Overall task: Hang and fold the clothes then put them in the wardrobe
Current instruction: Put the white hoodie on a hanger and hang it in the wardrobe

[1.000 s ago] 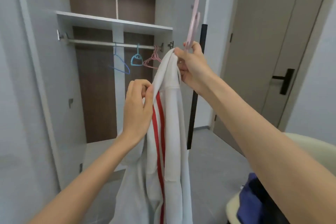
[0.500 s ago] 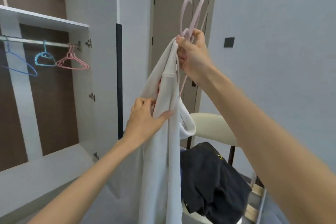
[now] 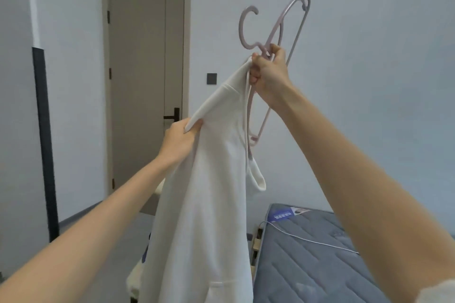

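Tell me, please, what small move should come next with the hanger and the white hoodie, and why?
Probably the left hand should pull its pinched fold outward to open the white hoodie, so the lower arm of the pink hanger can slip inside. The grip of the right hand holds both the hanger's neck and the top of the cloth, and most of the hanger is outside the hoodie.

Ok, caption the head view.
Right hand holds pink hanger and white garment aloft; left hand pinches the fabric.
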